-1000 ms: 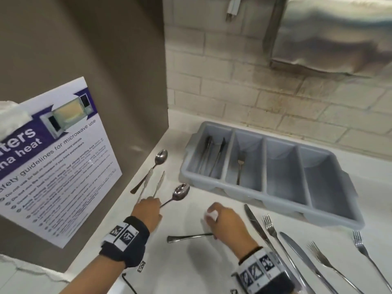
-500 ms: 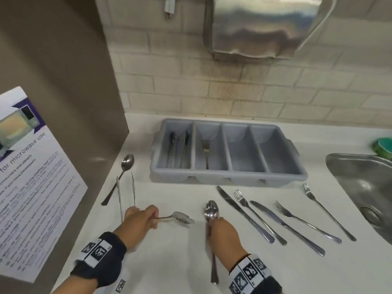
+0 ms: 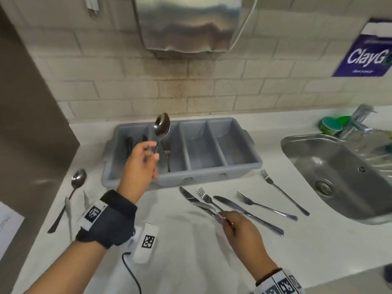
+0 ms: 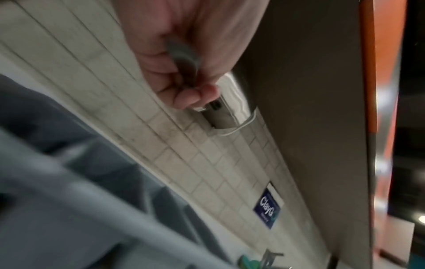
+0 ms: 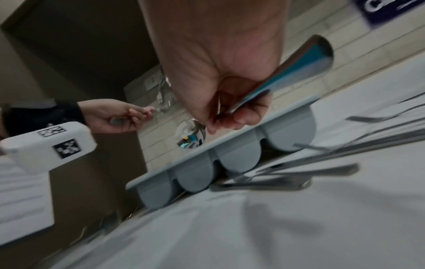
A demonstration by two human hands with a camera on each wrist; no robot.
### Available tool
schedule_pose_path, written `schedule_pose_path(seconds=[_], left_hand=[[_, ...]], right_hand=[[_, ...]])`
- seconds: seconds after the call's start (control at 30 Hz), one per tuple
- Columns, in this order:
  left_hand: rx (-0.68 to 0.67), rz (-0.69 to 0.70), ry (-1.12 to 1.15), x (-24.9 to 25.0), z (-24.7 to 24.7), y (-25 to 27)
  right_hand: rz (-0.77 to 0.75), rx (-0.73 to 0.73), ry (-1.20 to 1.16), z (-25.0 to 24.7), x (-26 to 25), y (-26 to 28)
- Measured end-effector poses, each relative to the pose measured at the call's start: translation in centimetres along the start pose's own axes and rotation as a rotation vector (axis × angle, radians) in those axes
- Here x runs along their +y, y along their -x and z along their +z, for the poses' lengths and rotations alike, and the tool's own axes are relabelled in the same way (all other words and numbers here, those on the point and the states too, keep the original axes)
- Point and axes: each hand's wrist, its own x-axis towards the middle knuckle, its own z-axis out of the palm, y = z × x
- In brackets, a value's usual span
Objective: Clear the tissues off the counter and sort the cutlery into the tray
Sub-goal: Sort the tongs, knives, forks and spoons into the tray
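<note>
Left grip pinching a spoon over the tray; right grip holding another spoon; we're binning both.

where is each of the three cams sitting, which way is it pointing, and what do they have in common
Head: worn on the head, facing forward and down at the counter, grey tray and sink; both forearms show, left hand lifting a spoon, right hand low.
Left wrist: along the left hand, tilted up at the tiled wall; curled fingers show.
Right wrist: along the right hand gripping a second spoon, towards the tray front.
Shared: head and right wrist both show the tray and left hand.
</note>
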Motion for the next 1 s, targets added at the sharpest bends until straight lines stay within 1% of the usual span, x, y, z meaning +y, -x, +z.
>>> schedule_pose_path(seconds=[0.1, 0.17, 0.23, 0.3, 0.33, 0.4, 0.47, 0.5, 0.57, 0.6, 0.67, 0.7, 0.77, 0.83, 0.87, 0.93, 1.0], left_hand=[[-0.094, -0.131, -0.11, -0.3, 7.0, -4.9], [-0.195, -0.213, -0.218, -1.5, 11.4, -7.5], [-0.333, -0.3, -0.377, -3.1, 15.0, -9.4], [-0.435, -0.361, -0.577, -5.0, 17.4, -10.6], [-0.463, -0.373, -0.691, -5.8, 18.3, -10.9], [-0.515, -0.401, -0.859, -6.9, 19.2, -11.1], [-0.566, -0.422, -0.907, -7.3, 19.3, -11.2], [-0.551, -0.423, -0.894, -7.3, 19.2, -11.0], [-0.453, -0.417, -0.79, -6.3, 18.4, -10.2], [-0.366, -0.391, -0.705, -5.5, 17.8, -9.3], [-0.166, -0.285, -0.591, -3.7, 16.5, -6.7], [-0.09, -0.222, -0.575, -2.9, 15.9, -5.1], [-0.01, -0.138, -0.57, -2.2, 14.8, -1.5], [-0.041, -0.124, -0.586, -2.5, 14.2, 2.2], [-0.095, -0.124, -0.601, -2.9, 14.1, 3.8], [-0.286, -0.113, -0.622, -3.8, 14.5, 6.6], [-0.494, -0.094, -0.661, -4.8, 15.1, 8.5]], right_hand=[[0.086, 0.111, -0.079, -3.2, 2.3, -0.7], [0.134, 0.15, -0.163, -5.1, 4.0, -1.5], [0.164, 0.169, -0.261, -6.8, 5.7, -2.4], [0.195, 0.17, -0.364, -8.5, 7.1, -3.6], [0.211, 0.164, -0.4, -9.3, 7.7, -4.3], [0.222, 0.093, -0.423, -10.8, 8.4, -5.8], [0.213, -0.012, -0.448, -12.2, 8.4, -8.0], [0.206, -0.066, -0.469, -12.7, 8.2, -9.4], [0.179, -0.175, -0.521, -13.1, 7.1, -12.4], [0.148, -0.229, -0.532, -13.0, 6.0, -13.8], [0.067, -0.295, -0.538, -12.3, 3.2, -16.6], [0.022, -0.316, -0.517, -11.6, 1.7, -18.0], [-0.078, -0.37, -0.395, -8.9, -1.0, -21.0], [-0.126, -0.434, -0.315, -5.6, -2.8, -23.6], [-0.129, -0.469, -0.268, -4.1, -3.6, -24.5], [-0.133, -0.521, -0.112, -1.6, -4.2, -25.3], [-0.106, -0.549, -0.044, 0.0, -4.2, -25.3]])
